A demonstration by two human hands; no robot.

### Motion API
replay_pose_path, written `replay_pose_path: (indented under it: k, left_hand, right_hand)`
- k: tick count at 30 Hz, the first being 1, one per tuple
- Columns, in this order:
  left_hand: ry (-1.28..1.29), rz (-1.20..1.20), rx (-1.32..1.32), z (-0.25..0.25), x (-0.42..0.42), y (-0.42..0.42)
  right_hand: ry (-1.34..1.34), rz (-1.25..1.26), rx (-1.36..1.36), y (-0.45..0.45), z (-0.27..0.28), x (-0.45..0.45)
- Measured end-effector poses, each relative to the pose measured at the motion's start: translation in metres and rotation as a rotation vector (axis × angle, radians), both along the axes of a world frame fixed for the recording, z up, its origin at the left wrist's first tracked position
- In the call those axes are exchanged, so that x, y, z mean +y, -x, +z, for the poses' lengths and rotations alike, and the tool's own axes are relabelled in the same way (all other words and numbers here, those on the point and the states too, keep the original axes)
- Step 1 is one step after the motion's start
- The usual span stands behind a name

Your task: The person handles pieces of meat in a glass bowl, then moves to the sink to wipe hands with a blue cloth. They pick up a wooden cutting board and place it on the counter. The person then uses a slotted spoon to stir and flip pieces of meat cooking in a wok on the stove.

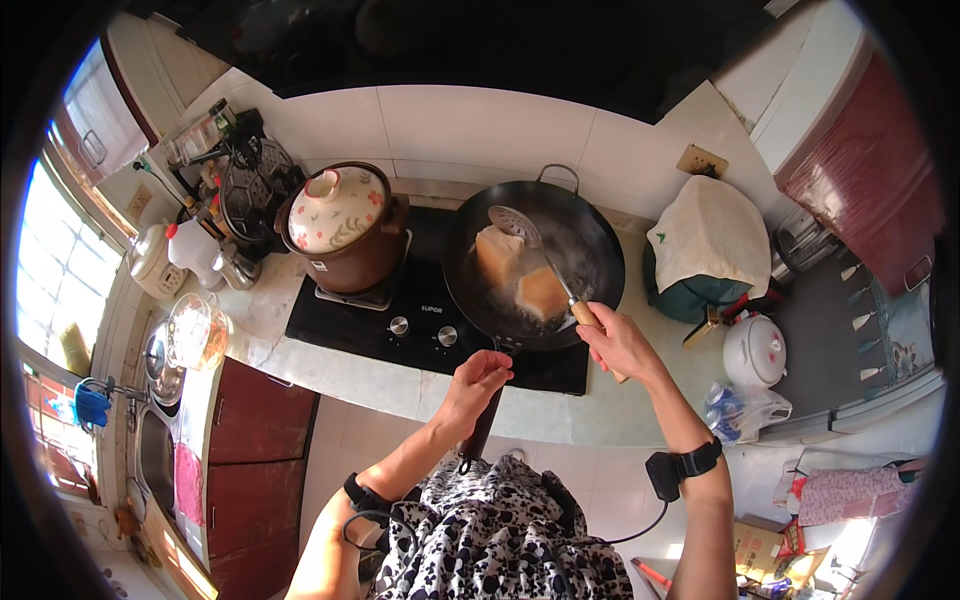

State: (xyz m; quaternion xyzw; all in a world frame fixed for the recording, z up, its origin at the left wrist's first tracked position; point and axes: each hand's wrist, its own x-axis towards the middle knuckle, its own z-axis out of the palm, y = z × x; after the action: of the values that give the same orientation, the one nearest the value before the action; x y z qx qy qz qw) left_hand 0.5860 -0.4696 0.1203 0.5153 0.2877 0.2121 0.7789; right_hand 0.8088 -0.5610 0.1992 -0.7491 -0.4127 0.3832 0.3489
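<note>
A black wok (pixel 592 232) stands on the right burner of a black gas hob (pixel 352 326). In its bubbling liquid lie two pale brown blocks (pixel 496 255), of a food I cannot tell. My right hand (pixel 621 341) grips the wooden handle of a slotted metal skimmer (pixel 514 223), whose head is over the upper left block. My left hand (pixel 474 386) is raised above the wok's long dark handle (pixel 482 431), its fingertips curled close together; whether they touch the handle or hold something small is unclear.
A brown clay pot (pixel 349 266) with a flowered lid occupies the left burner. Left of it are bottles, a rice cooker (pixel 157 262) and a glass bowl (pixel 199 330). Right of the hob stand a cloth-covered green container (pixel 682 296), a white lidded pot (pixel 754 349) and a plastic bag (pixel 754 411).
</note>
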Motion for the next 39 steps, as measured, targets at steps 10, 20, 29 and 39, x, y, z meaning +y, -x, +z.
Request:
replay_pose_path:
  k: [10, 20, 29, 39]
  left_hand:
    - [0.012, -0.031, 0.001, -0.001, 0.002, 0.002]
    - [0.029, -0.037, -0.006, 0.0, 0.003, 0.002]
    - [0.046, -0.051, -0.006, 0.002, 0.007, 0.004]
    - [0.067, -0.046, -0.011, 0.001, 0.007, 0.009]
  right_hand:
    - [0.027, -0.002, 0.019, 0.018, 0.007, -0.027]
    - [0.039, 0.038, 0.06, 0.035, 0.004, -0.033]
    - [0.039, 0.022, 0.047, 0.051, 0.007, -0.038]
    - [0.07, 0.098, -0.058, 0.068, 0.005, -0.066]
